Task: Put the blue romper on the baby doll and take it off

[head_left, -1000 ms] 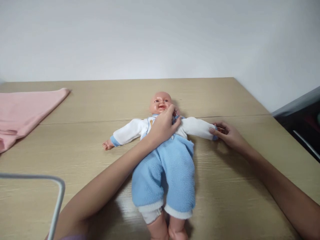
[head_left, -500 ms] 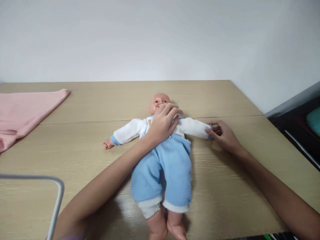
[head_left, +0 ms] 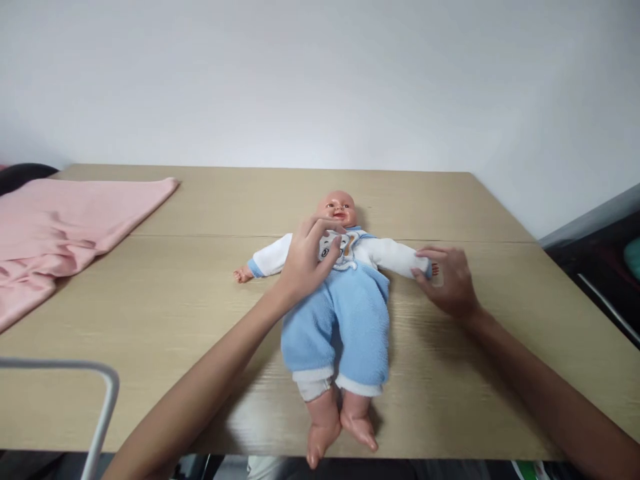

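A baby doll [head_left: 336, 313] in a white top and fuzzy blue overalls lies on its back on the wooden table, feet toward me, arms spread wide. My left hand [head_left: 309, 257] is over the side of its chest, fingers bent and thumb apart, gripping nothing. It covers part of the animal-face print [head_left: 345, 248] on the bib. At the right, my right hand [head_left: 449, 283] pinches the blue cuff of the doll's white sleeve [head_left: 400, 257] between thumb and fingers. The doll's small hand shows just past that cuff.
A crumpled pink cloth [head_left: 95, 220] lies at the left of the table [head_left: 200, 320]. A bent grey-white metal bar [head_left: 60, 364] stands at the lower left. Behind the table rises a white wall [head_left: 320, 80]; a dark item [head_left: 600, 267] is beyond the right edge.
My left hand has slid left off the middle of the chest, uncovering the bib print and the doll's mouth. My right hand stays at the cuff. The view has shifted slightly.
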### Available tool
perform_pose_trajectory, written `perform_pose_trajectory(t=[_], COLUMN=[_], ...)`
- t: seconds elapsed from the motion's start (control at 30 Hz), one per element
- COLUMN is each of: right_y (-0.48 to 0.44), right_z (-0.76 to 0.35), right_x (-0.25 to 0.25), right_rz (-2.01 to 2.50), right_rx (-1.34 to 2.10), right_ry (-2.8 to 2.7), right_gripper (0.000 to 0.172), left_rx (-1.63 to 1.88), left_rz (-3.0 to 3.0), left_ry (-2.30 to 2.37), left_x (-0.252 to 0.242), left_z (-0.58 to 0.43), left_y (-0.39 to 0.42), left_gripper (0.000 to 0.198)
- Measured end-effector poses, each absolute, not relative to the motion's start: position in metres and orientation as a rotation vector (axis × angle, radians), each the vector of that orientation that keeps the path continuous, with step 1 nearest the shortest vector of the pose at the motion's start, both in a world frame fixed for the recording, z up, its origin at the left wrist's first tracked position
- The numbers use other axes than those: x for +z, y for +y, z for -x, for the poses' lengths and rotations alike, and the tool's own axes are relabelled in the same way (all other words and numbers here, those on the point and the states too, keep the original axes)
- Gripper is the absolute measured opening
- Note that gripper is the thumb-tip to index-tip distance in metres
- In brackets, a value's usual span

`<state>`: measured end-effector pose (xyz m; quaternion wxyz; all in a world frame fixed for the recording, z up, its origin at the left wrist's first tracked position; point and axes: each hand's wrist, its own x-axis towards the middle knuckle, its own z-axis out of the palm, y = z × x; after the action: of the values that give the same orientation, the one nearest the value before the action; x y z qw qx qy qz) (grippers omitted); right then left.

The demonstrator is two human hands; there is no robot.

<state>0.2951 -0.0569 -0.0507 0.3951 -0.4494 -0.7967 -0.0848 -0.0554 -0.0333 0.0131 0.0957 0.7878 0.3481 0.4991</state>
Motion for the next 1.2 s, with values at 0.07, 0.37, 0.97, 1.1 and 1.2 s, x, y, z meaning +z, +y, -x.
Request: perform_pose_trajectory(t=[0.07,0.37,0.97,1.1,1.2], right_y=[-0.066,-0.066,-0.051,-0.051,-0.051], right_z=[-0.274,-0.232,-0.215,-0.215,-0.216], right_x=[-0.050,-0.065,-0.066,-0.070,-0.070], right_rz=[1.035,1.078,0.994,1.038,1.053], right_rx=[0.028,1.132,1.330,1.269,1.225], right_ry=[-2.062,-1.769,-1.361,-1.353,-1.379], right_gripper=[0.024,0.034,0.050,0.055,0.054], left_rx=[1.494,1.494,1.021,1.048,1.130], left_rz=[-2.319,-2.023,-2.128,-2.100,-2.045], left_ry=[1.015,1.189,1.716,1.697,1.686], left_x=[0.022,0.050,-0.074,-0.078,-0.078], left_z=[0.056,0.045,0.083,0.083,0.082], left_y=[-0.042,-0.153,-0.302,-0.303,-0.301], left_gripper=[0.009,0.011,0.092,0.097,0.104])
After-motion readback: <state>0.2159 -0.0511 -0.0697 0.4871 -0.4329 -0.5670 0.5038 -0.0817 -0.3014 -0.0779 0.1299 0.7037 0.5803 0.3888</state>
